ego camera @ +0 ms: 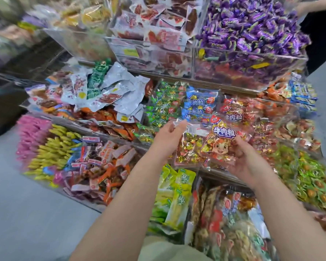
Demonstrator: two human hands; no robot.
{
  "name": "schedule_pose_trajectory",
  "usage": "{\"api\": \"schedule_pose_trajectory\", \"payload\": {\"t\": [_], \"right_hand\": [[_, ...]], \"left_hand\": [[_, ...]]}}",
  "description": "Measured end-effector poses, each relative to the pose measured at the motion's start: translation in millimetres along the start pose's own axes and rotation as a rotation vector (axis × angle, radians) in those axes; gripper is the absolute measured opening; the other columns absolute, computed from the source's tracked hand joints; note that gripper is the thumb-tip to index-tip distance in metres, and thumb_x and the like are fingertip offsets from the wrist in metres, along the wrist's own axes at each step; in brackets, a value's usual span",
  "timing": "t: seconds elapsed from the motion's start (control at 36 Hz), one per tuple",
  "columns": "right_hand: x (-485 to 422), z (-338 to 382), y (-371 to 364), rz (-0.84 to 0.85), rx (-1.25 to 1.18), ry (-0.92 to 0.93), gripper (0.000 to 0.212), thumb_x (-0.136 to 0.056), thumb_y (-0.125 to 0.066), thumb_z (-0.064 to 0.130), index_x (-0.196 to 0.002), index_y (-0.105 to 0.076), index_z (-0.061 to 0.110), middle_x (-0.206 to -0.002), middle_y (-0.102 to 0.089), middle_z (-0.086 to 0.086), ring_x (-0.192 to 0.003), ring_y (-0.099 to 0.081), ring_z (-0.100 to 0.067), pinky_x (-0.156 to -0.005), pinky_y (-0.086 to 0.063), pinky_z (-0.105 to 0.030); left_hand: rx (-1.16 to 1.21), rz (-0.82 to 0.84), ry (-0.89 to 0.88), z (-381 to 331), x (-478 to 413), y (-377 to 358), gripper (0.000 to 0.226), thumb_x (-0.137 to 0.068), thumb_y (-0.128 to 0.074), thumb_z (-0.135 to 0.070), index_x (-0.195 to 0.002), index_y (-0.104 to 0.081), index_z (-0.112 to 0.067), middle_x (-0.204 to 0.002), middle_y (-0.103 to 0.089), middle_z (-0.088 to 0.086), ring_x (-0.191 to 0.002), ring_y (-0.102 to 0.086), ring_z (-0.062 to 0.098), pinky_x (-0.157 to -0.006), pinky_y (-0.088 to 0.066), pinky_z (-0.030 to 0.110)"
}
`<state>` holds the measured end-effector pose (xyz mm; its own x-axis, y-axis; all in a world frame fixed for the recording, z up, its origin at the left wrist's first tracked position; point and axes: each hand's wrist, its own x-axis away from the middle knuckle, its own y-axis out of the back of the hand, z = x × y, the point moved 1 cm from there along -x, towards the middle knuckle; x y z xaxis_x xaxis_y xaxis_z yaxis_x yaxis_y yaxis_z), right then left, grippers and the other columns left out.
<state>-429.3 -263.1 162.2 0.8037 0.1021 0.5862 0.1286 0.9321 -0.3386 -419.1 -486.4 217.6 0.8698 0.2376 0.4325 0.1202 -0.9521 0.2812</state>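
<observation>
You gripped red snack packet (222, 145) in right hand (243, 162), fingers curled round it; left hand (167, 137) pinched second packet (190, 147) at top edge. Both picked; placement judged outstanding

Two clear snack bags are held up over the middle bins, with their edges overlapping. The left bag (189, 147) shows a white label near its top and gold-wrapped pieces inside; the left hand (168, 137) pinches its top corner. The right bag (222, 146) faces front, with a blue title panel and a cartoon face. It is tilted and rests in the right hand (247, 162).
</observation>
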Motion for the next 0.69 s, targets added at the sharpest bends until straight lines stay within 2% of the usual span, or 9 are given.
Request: {"api": "schedule_pose_trajectory", "payload": {"t": [0.06, 0.14, 0.22, 0.28, 0.39, 0.5, 0.56, 0.64, 0.69], "right_hand": [[-1, 1, -3, -0.076, 0.019, 0.01, 0.051, -0.074, -0.07, 0.042, -0.12, -0.057, 0.022, -0.103, -0.072, 0.002, -0.098, -0.067, -0.019, -0.064, -0.056, -0.032], [-4, 2, -5, -0.036, -0.048, 0.094, 0.047, -0.078, -0.069, 0.026, -0.122, -0.055, 0.02, -0.104, -0.07, -0.001, -0.093, -0.067, -0.02, -0.073, -0.057, -0.038], [0, 6, -7, 0.054, -0.107, 0.13, 0.033, -0.07, -0.07, 0.021, -0.101, -0.06, 0.019, -0.092, -0.072, -0.002, -0.082, -0.07, -0.019, -0.077, -0.058, -0.039], [0, 11, -6, 0.037, -0.123, 0.117, 0.03, -0.067, -0.071, 0.019, -0.091, -0.055, 0.016, -0.086, -0.069, -0.003, -0.079, -0.068, -0.019, -0.077, -0.057, -0.039], [-11, 27, 0, -0.07, -0.137, 0.105, 0.043, -0.074, -0.071, 0.02, -0.114, -0.057, 0.011, -0.094, -0.069, -0.005, -0.096, -0.064, -0.025, -0.087, -0.053, -0.047], [-26, 52, 11, -0.223, -0.128, 0.177, 0.029, -0.079, -0.071, 0.031, -0.104, -0.062, 0.017, -0.079, -0.073, 0.005, -0.072, -0.07, -0.014, -0.054, -0.056, -0.031], [-37, 62, 18, -0.282, -0.053, 0.216, 0.045, -0.072, -0.075, 0.039, -0.11, -0.059, 0.02, -0.081, -0.073, 0.009, -0.073, -0.068, -0.012, -0.063, -0.056, -0.036], [-53, 70, 26, -0.279, 0.054, 0.267, 0.078, -0.069, -0.08, 0.037, -0.137, -0.043, 0.02, -0.113, -0.068, 0.0, -0.1, -0.066, -0.02, -0.092, -0.05, -0.044], [-62, 73, 24, -0.268, 0.157, 0.301, 0.059, -0.075, -0.076, 0.035, -0.127, -0.052, 0.022, -0.106, -0.071, 0.003, -0.098, -0.067, -0.019, -0.091, -0.051, -0.042]], "left_hand": [[0.001, 0.014, -0.007, 0, 0, 0, 0.083, -0.087, -0.049, -0.066, -0.152, -0.023, -0.022, -0.156, -0.031, -0.001, -0.139, -0.034, 0.023, -0.107, -0.03, 0.044], [-0.025, 0.024, -0.005, -1, -3, -1, 0.08, -0.089, -0.047, -0.065, -0.151, -0.026, -0.02, -0.155, -0.034, 0.001, -0.137, -0.037, 0.023, -0.106, -0.031, 0.042], [-0.041, 0.025, 0.0, -2, -6, 1, 0.077, -0.088, -0.045, -0.067, -0.149, -0.031, -0.021, -0.151, -0.039, 0.0, -0.126, -0.044, 0.022, -0.095, -0.034, 0.039], [-0.034, 0.038, 0.007, -4, -9, 3, 0.08, -0.087, -0.045, -0.069, -0.15, -0.026, -0.025, -0.153, -0.037, -0.002, -0.132, -0.041, 0.024, -0.098, -0.035, 0.042], [-0.043, 0.026, 0.02, -12, -20, 9, 0.082, -0.087, -0.044, -0.069, -0.153, -0.019, -0.027, -0.158, -0.026, -0.003, -0.139, -0.034, 0.027, -0.106, -0.032, 0.05], [-0.06, 0.014, 0.051, -20, -33, 13, 0.082, -0.087, -0.045, -0.069, -0.153, -0.019, -0.03, -0.158, -0.025, -0.002, -0.14, -0.032, 0.03, -0.108, -0.03, 0.052], [-0.062, 0.017, 0.061, -23, -38, 16, 0.081, -0.087, -0.046, -0.069, -0.152, -0.02, -0.029, -0.158, -0.026, -0.001, -0.139, -0.034, 0.03, -0.107, -0.032, 0.052], [-0.05, 0.034, 0.076, -27, -46, 18, 0.082, -0.086, -0.048, -0.069, -0.152, -0.02, -0.03, -0.159, -0.023, -0.002, -0.138, -0.035, 0.03, -0.107, -0.03, 0.053], [-0.057, 0.043, 0.09, -28, -51, 19, 0.083, -0.084, -0.048, -0.071, -0.152, -0.019, -0.031, -0.16, -0.02, -0.002, -0.139, -0.033, 0.03, -0.108, -0.029, 0.054]]}}
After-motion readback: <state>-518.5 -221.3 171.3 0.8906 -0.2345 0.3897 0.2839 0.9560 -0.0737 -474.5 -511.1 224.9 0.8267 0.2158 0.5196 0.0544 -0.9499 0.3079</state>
